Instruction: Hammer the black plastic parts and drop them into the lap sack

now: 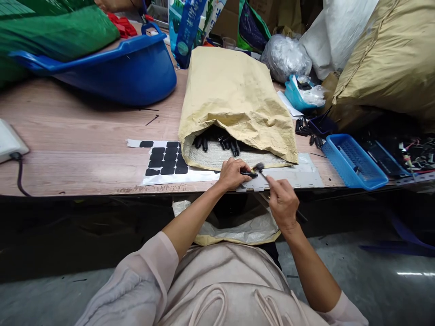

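Observation:
My left hand is at the table's front edge, its fingers closed on a small black part lying on a pale board. To its right, my right hand grips the handle of a small hammer-like tool, whose dark, slightly blurred head is just above the right end of the black part. Behind my hands lies a yellow woven sack with its mouth toward me. Several black parts show inside the opening. A white sheet with black stickers lies left of the sack's mouth.
A blue basin stands at the back left, a white power strip at the far left. On the right are a blue basket, a teal bowl and loose black parts. Another open sack hangs below the table edge.

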{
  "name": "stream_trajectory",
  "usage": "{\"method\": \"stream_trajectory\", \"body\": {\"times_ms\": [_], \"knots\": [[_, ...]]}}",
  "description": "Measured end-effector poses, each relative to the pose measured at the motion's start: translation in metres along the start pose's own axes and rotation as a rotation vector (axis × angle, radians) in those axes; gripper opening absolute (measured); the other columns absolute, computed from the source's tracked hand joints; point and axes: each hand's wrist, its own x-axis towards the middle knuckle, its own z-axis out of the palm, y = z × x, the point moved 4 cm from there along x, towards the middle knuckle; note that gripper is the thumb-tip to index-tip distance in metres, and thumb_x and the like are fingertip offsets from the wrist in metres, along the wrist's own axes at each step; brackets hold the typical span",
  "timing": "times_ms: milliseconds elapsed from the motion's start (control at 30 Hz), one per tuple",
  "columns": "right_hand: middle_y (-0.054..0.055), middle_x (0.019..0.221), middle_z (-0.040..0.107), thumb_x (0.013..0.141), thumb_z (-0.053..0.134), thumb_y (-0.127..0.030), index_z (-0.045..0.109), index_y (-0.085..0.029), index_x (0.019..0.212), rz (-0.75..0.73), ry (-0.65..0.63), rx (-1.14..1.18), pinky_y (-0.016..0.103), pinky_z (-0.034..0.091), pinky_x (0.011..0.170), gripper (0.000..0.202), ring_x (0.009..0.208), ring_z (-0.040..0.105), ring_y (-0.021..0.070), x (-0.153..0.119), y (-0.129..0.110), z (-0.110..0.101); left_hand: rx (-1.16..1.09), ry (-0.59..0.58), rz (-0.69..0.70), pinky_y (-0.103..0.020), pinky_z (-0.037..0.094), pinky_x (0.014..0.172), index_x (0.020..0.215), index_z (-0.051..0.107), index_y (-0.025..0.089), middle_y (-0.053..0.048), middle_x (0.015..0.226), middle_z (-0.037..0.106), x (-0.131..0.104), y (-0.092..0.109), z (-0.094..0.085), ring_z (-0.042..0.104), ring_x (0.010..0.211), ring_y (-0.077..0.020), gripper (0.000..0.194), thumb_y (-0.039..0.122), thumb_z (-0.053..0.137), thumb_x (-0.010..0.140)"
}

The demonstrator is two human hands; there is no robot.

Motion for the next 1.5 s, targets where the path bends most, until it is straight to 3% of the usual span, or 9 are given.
{"method": "stream_trajectory", "body": {"times_ms": [100, 333, 733, 933, 1167, 1367, 1500], "knots": [[0.005, 0.085, 0.071, 0.107, 0.052, -0.027, 0.082, -0.027, 0.121, 0.059, -0.071, -0.015, 0.027, 0.051, 0.076, 0.034, 0.081, 0.067, 0.0175, -0.006, 0.005, 0.007, 0.010, -0.003, 0.020, -0.044, 0.041, 0.103, 0.089, 0.081, 0.029, 0.001, 0.101, 0.079, 0.000, -0.001, 0.001, 0.060, 0.110, -0.0281, 0.015, 0.027, 0.088, 0.076], [0.007, 0.096, 0.076, 0.106, 0.055, -0.029, 0.081, -0.024, 0.124, 0.089, -0.018, 0.106, 0.032, 0.055, 0.087, 0.032, 0.089, 0.070, 0.0199, 0.007, 0.011, -0.009, 0.040, 0.038, 0.086, -0.045, 0.043, 0.100, 0.091, 0.082, 0.029, -0.002, 0.099, 0.079, -0.003, -0.003, 0.001, 0.059, 0.106, -0.0281, 0.011, 0.033, 0.083, 0.080], [0.008, 0.101, 0.079, 0.105, 0.055, -0.032, 0.081, -0.022, 0.121, 0.155, -0.011, 0.140, 0.036, 0.056, 0.090, 0.032, 0.093, 0.072, 0.0216, 0.003, 0.033, -0.003, 0.125, 0.029, 0.114, -0.045, 0.044, 0.100, 0.095, 0.086, 0.030, -0.003, 0.101, 0.076, -0.003, 0.000, 0.003, 0.058, 0.108, -0.0294, 0.016, 0.033, 0.082, 0.080], [0.008, 0.102, 0.079, 0.106, 0.054, -0.031, 0.080, -0.023, 0.123, 0.120, -0.016, 0.153, 0.035, 0.056, 0.089, 0.032, 0.094, 0.072, 0.0209, 0.000, 0.030, -0.003, 0.115, 0.029, 0.118, -0.045, 0.043, 0.099, 0.105, 0.086, 0.033, -0.004, 0.098, 0.076, -0.004, -0.002, 0.004, 0.059, 0.106, -0.0284, 0.022, 0.037, 0.082, 0.084], [0.008, 0.099, 0.078, 0.106, 0.054, -0.031, 0.080, -0.022, 0.121, 0.127, 0.002, 0.144, 0.034, 0.056, 0.085, 0.032, 0.091, 0.072, 0.0207, -0.008, 0.025, 0.003, 0.108, 0.071, 0.137, -0.043, 0.044, 0.096, 0.101, 0.087, 0.033, -0.004, 0.096, 0.073, -0.002, -0.005, 0.005, 0.061, 0.102, -0.0263, 0.017, 0.038, 0.080, 0.087], [0.009, 0.096, 0.075, 0.108, 0.053, -0.031, 0.080, -0.024, 0.125, 0.052, 0.116, 0.090, 0.034, 0.057, 0.087, 0.033, 0.091, 0.071, 0.0209, 0.001, 0.012, -0.003, 0.124, 0.056, 0.111, -0.042, 0.045, 0.096, 0.107, 0.087, 0.032, -0.004, 0.094, 0.069, 0.000, -0.007, 0.005, 0.061, 0.101, -0.0256, 0.021, 0.040, 0.077, 0.090], [0.007, 0.088, 0.073, 0.108, 0.052, -0.028, 0.083, -0.025, 0.120, -0.001, 0.150, 0.007, 0.031, 0.056, 0.083, 0.033, 0.085, 0.069, 0.0192, -0.004, 0.012, 0.006, 0.123, 0.050, 0.109, -0.042, 0.045, 0.096, 0.105, 0.088, 0.034, -0.004, 0.092, 0.069, 0.002, -0.007, 0.005, 0.060, 0.100, -0.0254, 0.019, 0.040, 0.076, 0.091]]}}
